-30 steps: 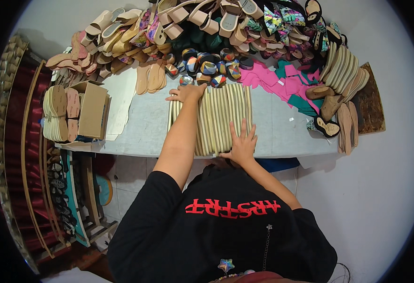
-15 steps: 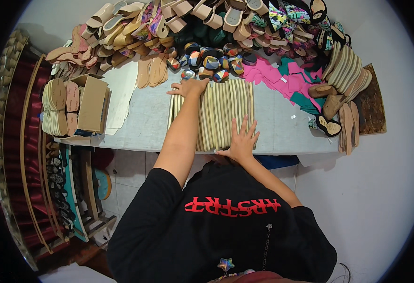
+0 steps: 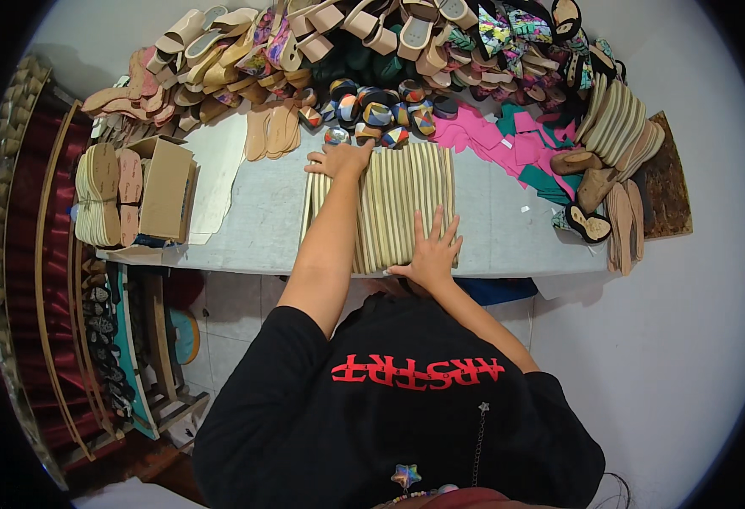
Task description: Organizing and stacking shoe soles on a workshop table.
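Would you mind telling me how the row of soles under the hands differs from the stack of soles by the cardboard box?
The row of soles stands on edge mid-table, showing striped edges, with the left hand at its far end and the right hand at its near end. The stack of soles is smaller, at the table's left end, untouched. Both are pale cream.

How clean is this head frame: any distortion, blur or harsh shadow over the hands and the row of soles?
Head view: strong fisheye bending, the table edge curves and a black rim surrounds the picture; lighting is even, with soft shadows; left hand and right hand look sharp on the row of striped soles; detail softens toward the rim.
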